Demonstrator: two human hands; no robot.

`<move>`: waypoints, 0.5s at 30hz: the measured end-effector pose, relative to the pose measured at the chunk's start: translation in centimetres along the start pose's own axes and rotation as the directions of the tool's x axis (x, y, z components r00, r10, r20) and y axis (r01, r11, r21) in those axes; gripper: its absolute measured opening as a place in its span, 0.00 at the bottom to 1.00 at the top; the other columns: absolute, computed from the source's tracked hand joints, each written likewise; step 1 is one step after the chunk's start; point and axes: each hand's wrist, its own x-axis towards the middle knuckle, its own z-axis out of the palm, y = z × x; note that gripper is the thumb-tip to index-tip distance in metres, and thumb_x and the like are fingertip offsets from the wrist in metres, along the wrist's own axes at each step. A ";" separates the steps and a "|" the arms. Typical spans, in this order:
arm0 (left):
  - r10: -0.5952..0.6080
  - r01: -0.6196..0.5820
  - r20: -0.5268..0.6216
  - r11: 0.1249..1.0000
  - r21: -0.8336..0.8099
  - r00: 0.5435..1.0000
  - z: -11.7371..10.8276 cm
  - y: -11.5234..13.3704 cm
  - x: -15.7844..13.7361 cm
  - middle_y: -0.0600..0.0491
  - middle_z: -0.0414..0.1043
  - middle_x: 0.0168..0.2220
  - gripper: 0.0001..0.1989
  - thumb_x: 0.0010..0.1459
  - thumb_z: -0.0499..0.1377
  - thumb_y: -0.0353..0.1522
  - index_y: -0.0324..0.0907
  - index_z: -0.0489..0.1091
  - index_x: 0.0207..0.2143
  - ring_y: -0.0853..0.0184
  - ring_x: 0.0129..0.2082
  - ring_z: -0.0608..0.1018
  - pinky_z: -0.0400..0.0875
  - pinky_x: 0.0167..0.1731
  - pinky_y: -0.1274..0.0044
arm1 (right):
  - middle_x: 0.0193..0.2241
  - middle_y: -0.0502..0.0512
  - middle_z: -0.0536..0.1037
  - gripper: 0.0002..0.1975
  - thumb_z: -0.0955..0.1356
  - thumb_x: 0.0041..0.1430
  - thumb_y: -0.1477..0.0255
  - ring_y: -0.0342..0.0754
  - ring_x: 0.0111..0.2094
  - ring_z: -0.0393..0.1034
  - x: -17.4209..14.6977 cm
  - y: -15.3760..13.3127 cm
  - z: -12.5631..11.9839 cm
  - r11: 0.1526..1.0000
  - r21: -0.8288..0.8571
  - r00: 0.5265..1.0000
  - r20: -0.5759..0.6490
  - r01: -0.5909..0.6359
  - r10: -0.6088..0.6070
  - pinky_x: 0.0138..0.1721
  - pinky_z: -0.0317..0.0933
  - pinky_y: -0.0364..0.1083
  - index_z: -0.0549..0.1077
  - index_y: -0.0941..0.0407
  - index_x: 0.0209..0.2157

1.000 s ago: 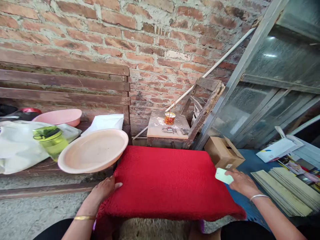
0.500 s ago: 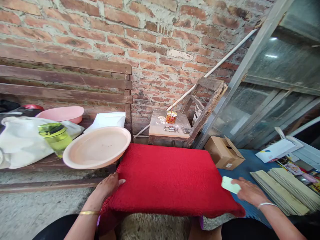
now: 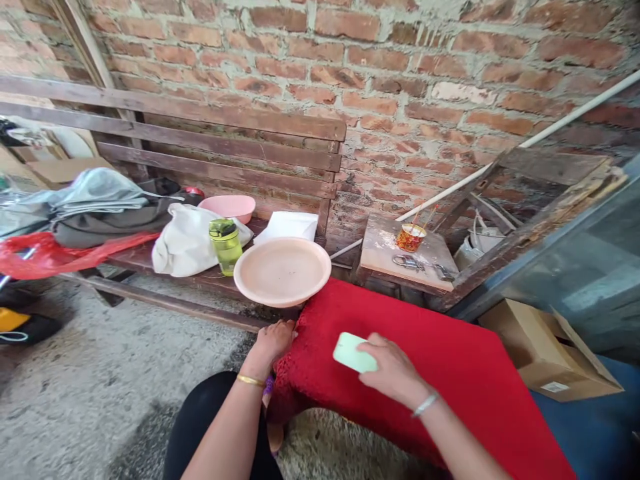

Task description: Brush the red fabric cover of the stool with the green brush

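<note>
A plush red cloth covers a low surface in front of me and drapes over its edges. At its left edge, my left hand is closed on the cloth beside the basin, the fingertips partly hidden. My right hand is over the cloth, gripping a pale green, flat block with rounded corners. The block's underside is hidden, and whether it touches the cloth I cannot tell. Beyond my left hand, a shallow pinkish basin holds liquid with a few dark specks.
On the wooden bench are a green bottle, a white bag and a pink tub. A small chair bears a patterned cup and padlocks. An open cardboard box stands right.
The view has turned left, showing more of the bench. My right hand has brought the pale green block left, from beyond the cloth's right edge to over its left part. My left hand stays at the edge.
</note>
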 end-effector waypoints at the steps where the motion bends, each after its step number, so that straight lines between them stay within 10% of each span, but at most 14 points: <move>1: -0.009 0.009 -0.006 1.000 -0.001 1.000 -0.1 -0.3 0.0 0.39 0.74 0.54 0.18 0.67 0.48 0.37 0.42 0.70 0.53 0.54 0.55 0.77 0.70 0.51 0.64 | 0.47 0.56 0.73 0.26 0.69 0.46 0.70 0.54 0.49 0.68 1.4 -2.1 0.8 0.998 -0.010 0.999 0.007 0.054 -0.054 0.53 0.57 0.52 0.76 0.50 0.50; 8: -0.018 0.018 -0.008 1.000 0.021 1.000 -0.3 -1.5 0.6 0.38 0.74 0.54 0.20 0.66 0.48 0.36 0.40 0.69 0.55 0.53 0.55 0.77 0.70 0.52 0.63 | 0.45 0.54 0.72 0.24 0.70 0.47 0.66 0.53 0.47 0.68 3.8 -5.4 3.5 0.992 -0.037 0.991 0.062 0.119 -0.116 0.52 0.56 0.51 0.76 0.47 0.49; 15: 0.027 -0.026 -0.045 0.999 0.023 0.999 -0.3 -0.2 0.5 0.40 0.75 0.54 0.19 0.65 0.50 0.37 0.42 0.70 0.55 0.55 0.56 0.76 0.69 0.52 0.66 | 0.46 0.56 0.75 0.30 0.67 0.41 0.75 0.55 0.49 0.71 -7.5 9.7 1.5 0.966 -0.062 0.968 -0.012 -0.249 0.249 0.50 0.60 0.51 0.76 0.48 0.50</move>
